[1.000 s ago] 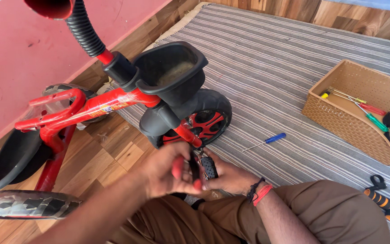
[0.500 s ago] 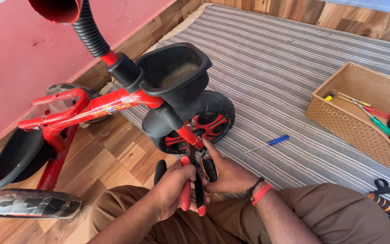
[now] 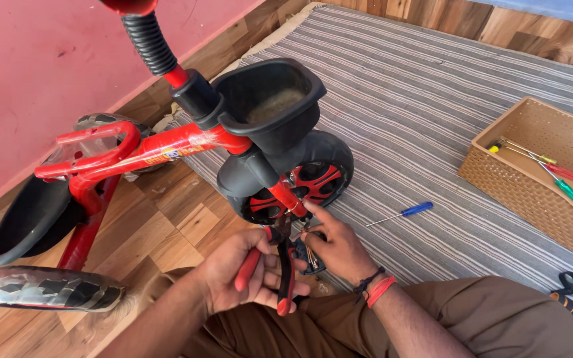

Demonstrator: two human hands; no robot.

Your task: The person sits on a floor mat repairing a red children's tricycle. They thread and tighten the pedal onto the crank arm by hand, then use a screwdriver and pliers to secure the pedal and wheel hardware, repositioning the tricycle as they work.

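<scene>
The left hand [image 3: 243, 275] gripped red pliers [image 3: 270, 268] at the tricycle's [image 3: 187, 142] front wheel [image 3: 306, 182], the right hand [image 3: 336, 248] pinching a black part there, beside a screwdriver [image 3: 402, 213] and basket [image 3: 532, 176] on the striped mat [image 3: 419, 99] over wooden floor [image 3: 167, 225], by a pink wall [image 3: 34, 73]

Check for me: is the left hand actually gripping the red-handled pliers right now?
Touching. The head view shows the left hand with its fingers wrapped around both red grips of the pliers, no gap between palm and handles.
</scene>
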